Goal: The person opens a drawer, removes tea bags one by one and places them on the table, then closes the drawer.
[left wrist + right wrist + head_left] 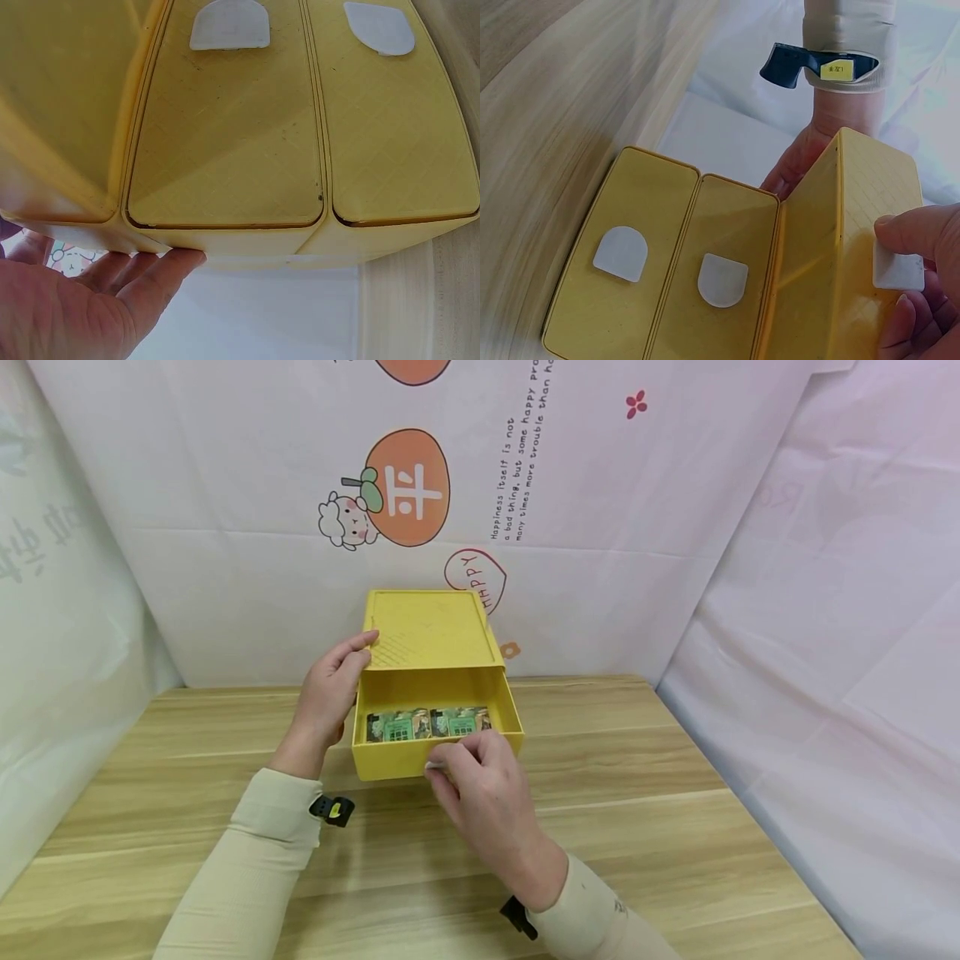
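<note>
The right hand (480,785) pinches the small white tab (897,267) on the front of the yellow plastic drawer (435,752), thumb and fingers curled on it. Just beyond those fingers, green packets (427,724) lie inside. The left hand (330,693), fingers nearly straight, braces the yellow plastic box (431,631) on the wooden tabletop (637,793).

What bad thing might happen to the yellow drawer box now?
The drawer is pulled well out, so with more pulling it may slide free and spill the green packets. The right hand pinches only the small white tab, so it might slip. The left hand steadies just one side of the yellow box, which could twist on the table.
</note>
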`<state>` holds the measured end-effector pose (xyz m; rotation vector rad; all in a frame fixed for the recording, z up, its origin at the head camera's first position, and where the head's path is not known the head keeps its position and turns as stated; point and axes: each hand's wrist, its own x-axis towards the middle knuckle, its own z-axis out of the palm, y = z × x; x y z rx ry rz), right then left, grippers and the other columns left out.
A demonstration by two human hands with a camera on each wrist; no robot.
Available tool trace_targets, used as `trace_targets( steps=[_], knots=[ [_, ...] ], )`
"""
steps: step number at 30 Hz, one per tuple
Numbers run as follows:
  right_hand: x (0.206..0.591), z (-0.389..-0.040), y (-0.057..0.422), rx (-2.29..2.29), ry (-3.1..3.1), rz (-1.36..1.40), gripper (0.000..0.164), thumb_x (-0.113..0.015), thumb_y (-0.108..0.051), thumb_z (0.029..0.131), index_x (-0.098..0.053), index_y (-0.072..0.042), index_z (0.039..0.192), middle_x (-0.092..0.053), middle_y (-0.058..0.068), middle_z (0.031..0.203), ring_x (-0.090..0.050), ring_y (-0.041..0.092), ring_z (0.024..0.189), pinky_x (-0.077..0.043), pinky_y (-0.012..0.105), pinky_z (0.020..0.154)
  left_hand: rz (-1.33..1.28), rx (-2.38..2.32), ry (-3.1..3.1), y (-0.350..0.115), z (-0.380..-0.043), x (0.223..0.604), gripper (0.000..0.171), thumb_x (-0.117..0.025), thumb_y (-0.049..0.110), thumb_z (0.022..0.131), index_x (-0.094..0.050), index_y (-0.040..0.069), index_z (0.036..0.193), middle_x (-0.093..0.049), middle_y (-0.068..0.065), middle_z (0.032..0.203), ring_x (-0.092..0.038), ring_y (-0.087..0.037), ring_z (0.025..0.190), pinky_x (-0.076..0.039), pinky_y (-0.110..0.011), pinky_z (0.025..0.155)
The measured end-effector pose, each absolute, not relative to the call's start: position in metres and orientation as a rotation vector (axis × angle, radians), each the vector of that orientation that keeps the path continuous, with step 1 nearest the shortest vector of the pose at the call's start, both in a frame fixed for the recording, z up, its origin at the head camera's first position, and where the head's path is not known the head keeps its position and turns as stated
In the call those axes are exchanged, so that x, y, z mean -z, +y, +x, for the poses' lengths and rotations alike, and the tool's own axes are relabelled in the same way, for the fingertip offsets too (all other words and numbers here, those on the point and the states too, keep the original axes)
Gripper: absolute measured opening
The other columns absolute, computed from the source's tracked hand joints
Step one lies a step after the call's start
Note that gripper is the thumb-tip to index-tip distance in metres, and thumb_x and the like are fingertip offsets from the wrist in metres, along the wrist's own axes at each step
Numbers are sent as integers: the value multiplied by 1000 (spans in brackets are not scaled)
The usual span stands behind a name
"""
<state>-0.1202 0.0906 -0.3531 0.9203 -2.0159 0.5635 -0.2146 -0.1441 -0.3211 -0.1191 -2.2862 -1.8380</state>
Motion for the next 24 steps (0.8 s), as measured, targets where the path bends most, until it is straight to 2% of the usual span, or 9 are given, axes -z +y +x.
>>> trace_targets(
  steps=[4,7,8,12,14,16,19,24],
  knots=[
    [354,-119,91,-555,-2019,912,18,-85,-11,87,-70,-11,96,-56,5,91,-53,19,84,-48,30,70,-109,1838,-2283,-144,-215,321,45,-43,39,110,-56,31,152,-46,7,161,-27,-11,48,-33,-27,50],
    [354,-118,91,-554,-2023,905,18,-85,-11,86,-70,-11,96,-55,5,91,-52,18,83,-47,29,69,-99,1838,-2285,-143,-214,321,45,-44,40,110,-56,31,152,-45,8,161,-34,-14,58,-37,-30,56],
    [354,-118,91,-555,-2024,905,18,-86,-11,86,-70,-11,96,-55,5,91,-52,18,83,-46,28,69,-97,1842,-2283,-143,-214,321,45,-44,40,110,-57,31,152,-45,8,162,-40,-14,66,-39,-31,61],
    [354,-117,91,-558,-2022,904,19,-86,-11,86,-70,-11,96,-54,5,90,-51,18,82,-45,28,68,-97,1852,-2279,-142,-213,321,46,-43,40,109,-56,30,152,-43,8,163,-48,-18,91,-42,-35,71],
    [355,-117,91,-565,-2015,907,18,-85,-10,86,-70,-11,96,-54,5,90,-51,18,81,-44,27,67,-97,1837,-2280,-142,-213,321,45,-44,39,109,-57,30,151,-45,8,162,-49,-15,84,-42,-32,66],
    [355,-117,91,-573,-2008,910,17,-85,-10,86,-70,-11,96,-54,4,90,-50,17,80,-43,27,67,-101,1820,-2284,-143,-214,321,45,-43,39,109,-57,31,151,-46,7,161,-46,-11,67,-40,-28,58],
    [355,-117,91,-584,-1998,911,17,-84,-9,87,-70,-11,95,-54,4,90,-50,17,79,-43,26,67,-103,1802,-2287,-143,-214,322,44,-44,38,109,-57,32,150,-48,7,159,-26,-11,47,-31,-28,47],
    [356,-114,92,-592,-1986,908,16,-85,-10,86,-71,-11,94,-54,4,88,-50,17,78,-43,26,66,-108,1810,-2293,-143,-214,322,44,-44,40,109,-56,32,151,-46,7,161,-25,-11,46,-32,-29,48]
  ],
)
